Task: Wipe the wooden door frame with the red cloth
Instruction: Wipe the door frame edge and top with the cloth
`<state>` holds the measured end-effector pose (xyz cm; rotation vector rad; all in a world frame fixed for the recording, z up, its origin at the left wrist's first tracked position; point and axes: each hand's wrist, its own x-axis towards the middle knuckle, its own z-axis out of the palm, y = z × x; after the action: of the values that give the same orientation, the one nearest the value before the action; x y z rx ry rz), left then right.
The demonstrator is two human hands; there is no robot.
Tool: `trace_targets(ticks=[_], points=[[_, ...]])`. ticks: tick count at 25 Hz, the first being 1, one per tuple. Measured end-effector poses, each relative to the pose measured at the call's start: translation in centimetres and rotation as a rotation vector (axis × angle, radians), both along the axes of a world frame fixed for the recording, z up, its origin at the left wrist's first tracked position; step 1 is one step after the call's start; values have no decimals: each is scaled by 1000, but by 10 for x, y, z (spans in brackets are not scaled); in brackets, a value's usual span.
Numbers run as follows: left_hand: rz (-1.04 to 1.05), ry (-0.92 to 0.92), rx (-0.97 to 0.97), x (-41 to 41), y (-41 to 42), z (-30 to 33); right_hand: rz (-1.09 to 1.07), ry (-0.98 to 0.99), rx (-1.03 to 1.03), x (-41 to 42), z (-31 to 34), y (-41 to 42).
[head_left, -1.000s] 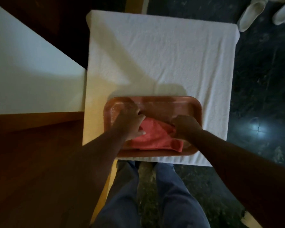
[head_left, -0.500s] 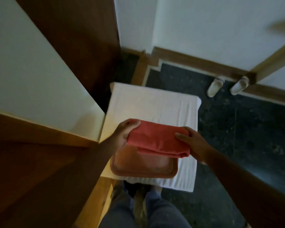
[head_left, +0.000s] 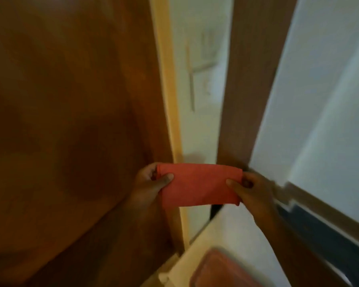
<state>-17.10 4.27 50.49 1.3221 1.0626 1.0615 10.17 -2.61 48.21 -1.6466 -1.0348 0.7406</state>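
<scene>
Dim, motion-blurred view, shadowed brown left side, brighter pale walls right.

A soft, matt red cloth [head_left: 199,184] with a fine weave is seen. The door frame [head_left: 251,79] is shown as smooth brown wood, faintly satin. White towelling [head_left: 232,235] looks matt and napped. The brown tray [head_left: 220,270] appears smooth and slightly glossy.

It looked like a home: a brown wooden door [head_left: 71,121] stood beside a wooden frame [head_left: 249,79], with plain white walls [head_left: 330,121] and a dark floor [head_left: 330,235] edged by skirting.
</scene>
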Motion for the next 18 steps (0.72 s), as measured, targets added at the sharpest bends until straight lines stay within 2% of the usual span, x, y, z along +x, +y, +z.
trace_targets(ticks=[2,5,6,8,10,11,13,15,18], points=[[50,28,185,-51,-2,58,-13,-105,117,-49,64,47],[101,232,427,-85,9,126,-182,-260,-77,-101,149,101],[138,364,542,-94,15,149,-229,-242,58,-124,176,110],[239,735,758,-102,31,180,-169,-85,481,-162,202,110],[350,1033,923,-109,40,203,-120,-117,650,-201,203,109],[371,1118,1003,-114,43,212,-131,-213,692,-223,200,119],[446,1270,1206,-125,50,232,-217,-453,633,-246,187,138],[623,1374,1366,-140,57,265,-278,-633,646,-246,200,152],[841,1452,1367,-164,71,311,-301,-848,889,-225,282,174]])
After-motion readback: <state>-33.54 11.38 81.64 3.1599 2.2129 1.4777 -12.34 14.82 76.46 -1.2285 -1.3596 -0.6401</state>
